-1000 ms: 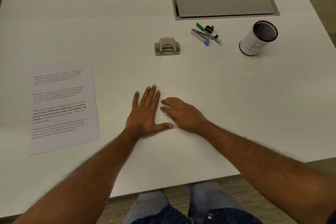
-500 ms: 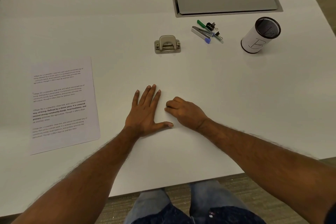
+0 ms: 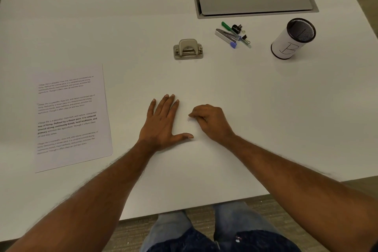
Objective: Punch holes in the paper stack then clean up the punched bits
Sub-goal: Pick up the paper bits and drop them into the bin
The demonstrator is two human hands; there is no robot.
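The paper stack (image 3: 71, 116) with printed text lies flat at the left of the white desk (image 3: 266, 108). A metal hole punch (image 3: 188, 49) stands further back, in the middle. My left hand (image 3: 161, 122) rests flat on the desk, fingers straight and thumb spread to the right. Just right of it my right hand (image 3: 210, 121) has its fingers curled together, fingertips on the desk beside a few tiny white punched bits (image 3: 189, 119). Whether it holds any bits I cannot tell.
A mesh pen cup (image 3: 292, 39) with a white label stands at the back right. Pens, binder clips and a small stapler (image 3: 233, 36) lie left of it. A grey cable hatch (image 3: 253, 2) is set into the desk behind them. The desk's front edge runs near my knees.
My right hand's fingers have curled in from lying flat to a gathered pinch. The left hand has stayed flat in place.
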